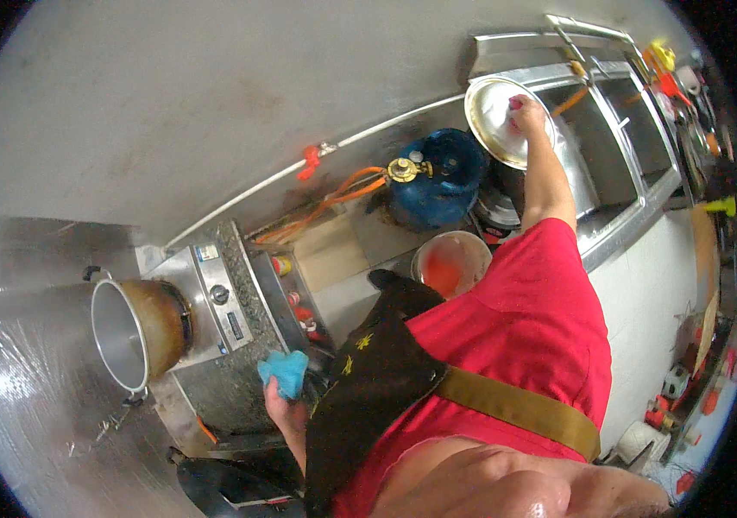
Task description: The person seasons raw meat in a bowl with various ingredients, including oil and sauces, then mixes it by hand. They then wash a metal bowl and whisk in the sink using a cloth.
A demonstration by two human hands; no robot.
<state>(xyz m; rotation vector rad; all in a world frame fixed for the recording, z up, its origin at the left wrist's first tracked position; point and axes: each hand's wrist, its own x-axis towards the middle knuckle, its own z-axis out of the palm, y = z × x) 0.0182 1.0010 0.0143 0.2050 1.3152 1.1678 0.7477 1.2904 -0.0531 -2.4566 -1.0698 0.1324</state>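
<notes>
With my right hand (529, 116) I grip the pink knob of a round metal pot lid (495, 120). The lid is held tilted in front of the stainless steel sink (614, 136). My left hand (283, 405) holds a crumpled light-blue cloth (284, 372) near the edge of a dark stone counter (226, 392). Beyond that hand, a deep pot (164, 324) with a brown-stained outside stands uncovered on a steel gas stove (213, 304). Its grey inner wall shows, and it has black side handles.
A blue gas cylinder (440, 188) with a brass regulator (402, 169) and an orange hose (336, 204) stands by the wall. Close to me is a white bucket (472, 249) with something red inside. An open drawer (287, 285) under the counter holds small containers. Utensils (685, 110) hang past the sink.
</notes>
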